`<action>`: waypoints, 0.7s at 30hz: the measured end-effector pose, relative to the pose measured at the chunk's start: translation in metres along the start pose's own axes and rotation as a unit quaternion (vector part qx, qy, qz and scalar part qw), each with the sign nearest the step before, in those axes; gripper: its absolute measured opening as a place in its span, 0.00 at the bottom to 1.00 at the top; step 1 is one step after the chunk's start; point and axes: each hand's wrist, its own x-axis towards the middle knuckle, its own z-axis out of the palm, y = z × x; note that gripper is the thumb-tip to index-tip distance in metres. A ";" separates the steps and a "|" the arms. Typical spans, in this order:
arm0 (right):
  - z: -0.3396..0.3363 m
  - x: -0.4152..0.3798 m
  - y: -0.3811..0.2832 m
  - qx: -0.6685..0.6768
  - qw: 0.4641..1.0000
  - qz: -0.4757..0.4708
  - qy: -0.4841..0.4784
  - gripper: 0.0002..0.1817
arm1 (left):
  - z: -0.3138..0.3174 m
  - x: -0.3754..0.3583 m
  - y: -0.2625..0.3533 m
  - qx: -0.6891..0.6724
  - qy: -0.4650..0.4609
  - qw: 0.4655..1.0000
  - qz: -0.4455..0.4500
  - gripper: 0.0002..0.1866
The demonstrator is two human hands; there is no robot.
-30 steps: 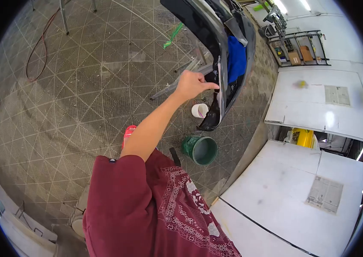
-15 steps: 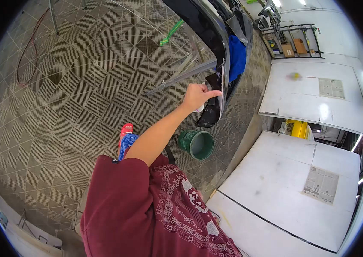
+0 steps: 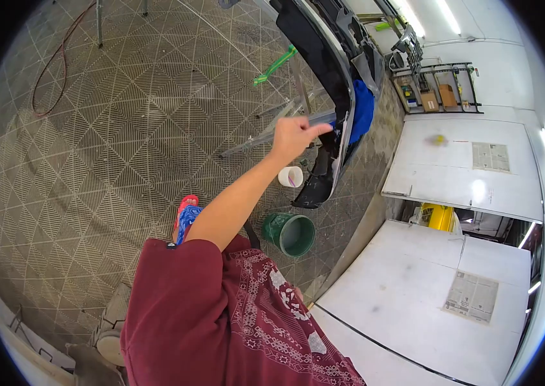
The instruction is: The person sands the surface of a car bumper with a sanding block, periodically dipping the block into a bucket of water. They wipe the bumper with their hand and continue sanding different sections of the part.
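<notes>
My left hand [image 3: 297, 137] reaches out from the maroon sleeve, its fingers curled and its thumb stretched toward the edge of a black car bumper [image 3: 317, 58]. The thumb tip overlaps the bumper's scuffed edge; whether it touches is unclear. Anything inside the curled fingers is hidden. The bumper's lower end hangs just beyond the hand, with blue material [image 3: 364, 112] behind it. A white cup [image 3: 290, 177] is below the hand, and a green bucket [image 3: 290, 235] of cloudy liquid stands nearer my body. My right hand is not in view.
A metal stand [image 3: 259, 139] reaches under the bumper, with a green strap [image 3: 276, 66] nearby. White panels [image 3: 407, 276] bearing newspaper patches are on the right. A red hose [image 3: 64, 71] lies on the patterned floor. A rack [image 3: 443, 90] holds boxes at upper right.
The view has shifted, so the bumper and bucket appear lower. My left hand has moved slightly up along the bumper, and more of the white cup shows below it.
</notes>
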 end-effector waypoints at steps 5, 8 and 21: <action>0.007 0.009 -0.022 0.041 0.999 -0.004 -0.004 0.28 | -0.001 0.022 0.014 -0.158 -0.005 0.984 -0.077 0.25; 0.010 0.020 -0.030 0.066 0.997 -0.046 -0.016 0.27 | 0.010 0.016 0.016 -0.164 -0.030 0.980 -0.106 0.25; 0.018 0.033 -0.041 0.072 0.996 -0.040 -0.019 0.29 | 0.006 0.033 0.005 -0.189 -0.136 0.971 -0.061 0.26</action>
